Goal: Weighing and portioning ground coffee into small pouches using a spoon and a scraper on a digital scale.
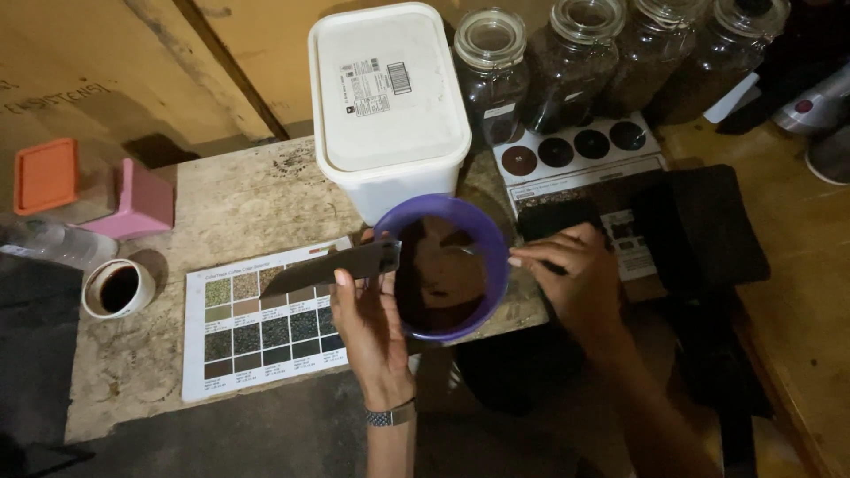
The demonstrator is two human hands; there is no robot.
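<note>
White lidded tub [390, 97] at table rear with small rectangular label [376, 88], colour-swatch chart [266, 323] lying flat front-left, white card with dark circles [575, 150] below jars

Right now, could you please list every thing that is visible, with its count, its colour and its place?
round purple plastic bowl: 1, purple, dark contents, table centre
flat dark card: 1, black, left of the bowl
lidded white plastic tub: 1, white, behind the bowl
glass storage jars: 4, clear, dark contents, back right
printed colour chart sheet: 1, white, table front
white cup: 1, dark liquid, table left
pink box: 1, far left
orange lid: 1, far left
left hand: 1, grip on the card
right hand: 1, at the bowl's right rim
</note>
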